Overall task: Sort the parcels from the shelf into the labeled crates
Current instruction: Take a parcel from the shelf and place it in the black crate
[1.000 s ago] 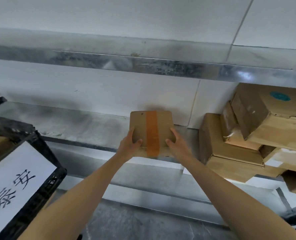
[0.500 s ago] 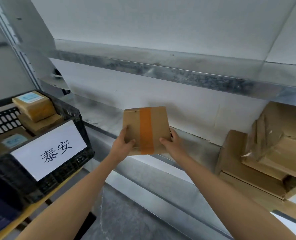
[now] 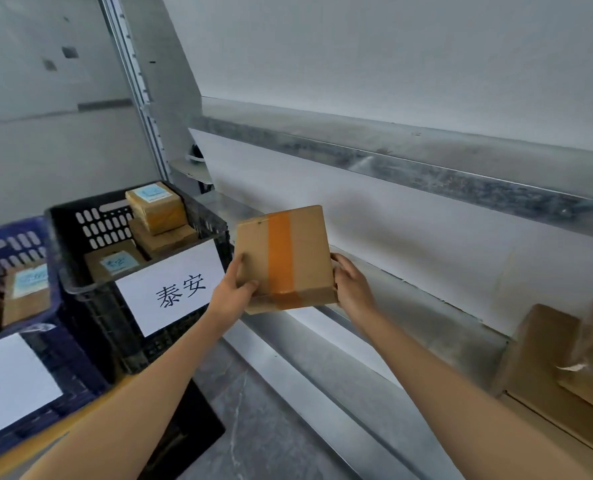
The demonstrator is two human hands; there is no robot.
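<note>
A flat cardboard parcel point(image 3: 305, 251) with an orange tape stripe is held in the air in front of the metal shelf point(image 3: 426, 306). My left hand point(image 3: 234, 292) grips its lower left edge, thumb on the face. My right hand point(image 3: 352, 289) grips its right edge. Just left of the parcel stands a black crate point(image 3: 80, 271) with a white label sheet point(image 3: 170, 287) and three parcels inside. Further left is a blue crate point(image 3: 18, 237) with its own white label point(image 3: 11, 386) and parcels inside.
More cardboard parcels point(image 3: 565, 368) are stacked on the shelf at the right edge. An upper shelf rail point(image 3: 426, 168) runs above. A shelf upright point(image 3: 139, 91) rises behind the black crate. Grey floor point(image 3: 253, 410) lies below, between crates and shelf.
Both hands have lifted the parcel off the shelf and carried it left toward the black crate. My view has swung left, bringing both crates into sight.
</note>
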